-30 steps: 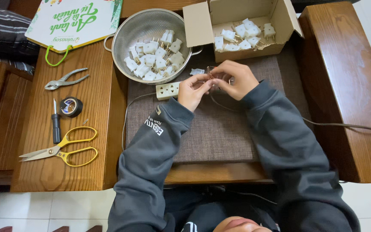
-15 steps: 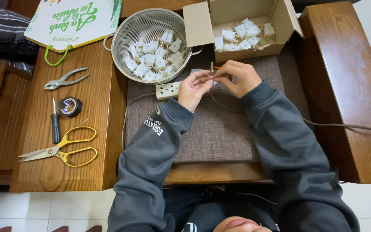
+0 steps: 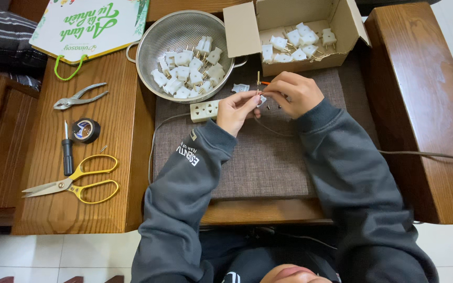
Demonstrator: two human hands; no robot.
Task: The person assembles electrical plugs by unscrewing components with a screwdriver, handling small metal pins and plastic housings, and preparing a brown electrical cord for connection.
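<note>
Plug part (image 3: 260,98), small and white, is being pinched between both hands just in front of the cardboard box (image 3: 243,31).

Left hand (image 3: 239,110) is gripping the plug part with thumb and fingertips, while the right hand (image 3: 292,93) is closing its fingers around a thin screwdriver (image 3: 258,80) that is standing upright just in front of the cardboard box. White plugs are lying inside that box, and more are filling the metal colander (image 3: 158,39) just left of it. A white power strip (image 3: 205,110) is lying in front of the box on the grey mat (image 3: 258,162), touching the left hand's fingers. Well to the left of the box, pliers (image 3: 78,96), a roll of black tape (image 3: 86,130) and yellow scissors (image 3: 74,181) are resting on the wooden table (image 3: 43,209).
</note>
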